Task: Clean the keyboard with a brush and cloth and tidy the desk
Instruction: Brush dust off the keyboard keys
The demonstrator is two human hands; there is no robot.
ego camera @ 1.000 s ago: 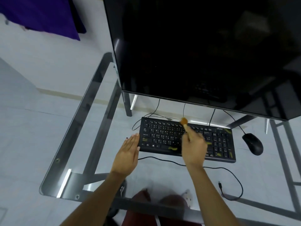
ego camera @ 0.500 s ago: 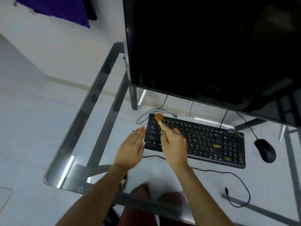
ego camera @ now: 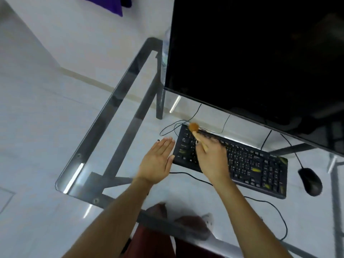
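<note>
— Which way does the brush point(ego camera: 197, 135) point?
— Away from me, tuft at the keyboard point(ego camera: 242, 162)'s far-left corner. My right hand point(ego camera: 212, 159) pinches its handle.
— Its look?
— Orange tuft, pale stick. My left hand point(ego camera: 158, 162) lies spread flat on the glass desk point(ego camera: 115, 116).

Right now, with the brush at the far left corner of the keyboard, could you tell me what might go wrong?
1. The brush sweeps toward the open left hand beside the keyboard; yellow debris could miss the palm and scatter over the glass desk.
2. Thin cables loop right by the bristles and could snag.
3. Debris near the number pad looks unswept so far.
</note>
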